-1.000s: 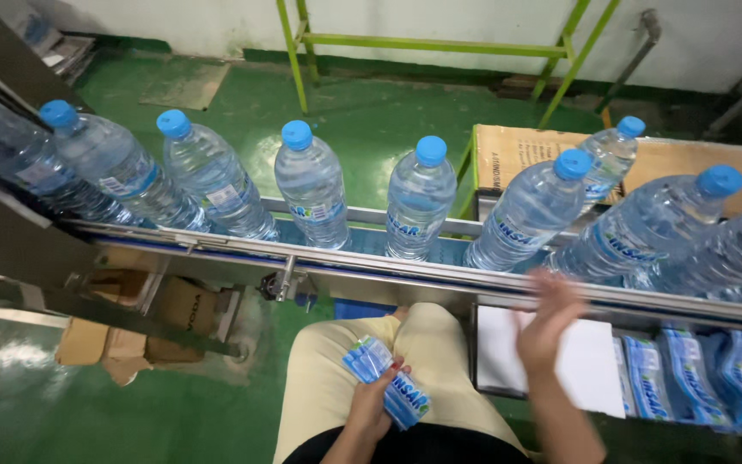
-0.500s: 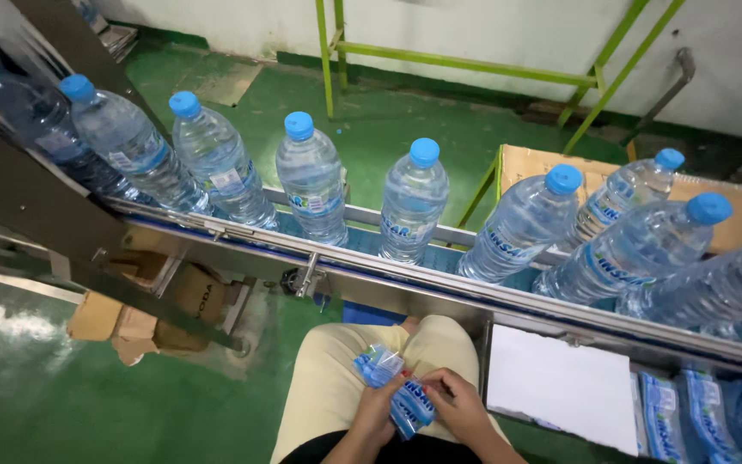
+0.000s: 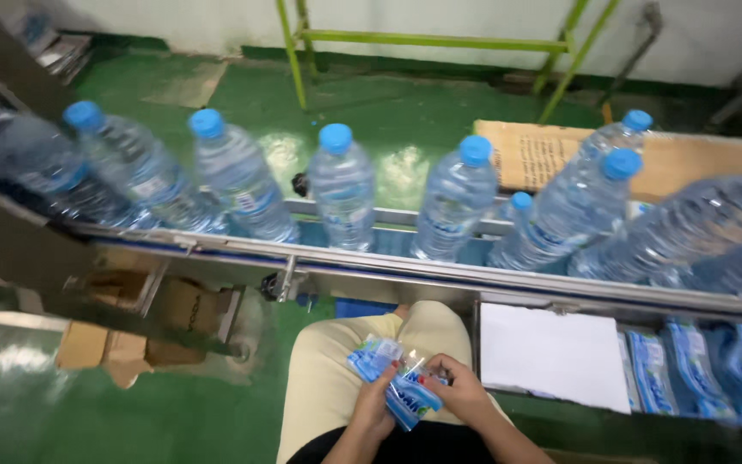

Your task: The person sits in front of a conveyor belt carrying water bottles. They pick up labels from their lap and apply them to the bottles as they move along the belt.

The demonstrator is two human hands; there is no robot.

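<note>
Both hands are low over the lap: left hand point(image 3: 377, 402) grips a stack of blue-and-white plastic labels point(image 3: 388, 378), and right hand point(image 3: 464, 393) pinches the same stack from the other side, so the 2 meet on it. Up on the conveyor rail point(image 3: 405, 268), clear water bottles point(image 3: 342, 199) with blue caps stand in line. Far right, more label bundles point(image 3: 697, 371) lie beside a white sheet point(image 3: 551, 354).

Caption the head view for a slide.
Both hands, left hand and right hand, hold blue labels on the lap below a conveyor of bottles.
</note>
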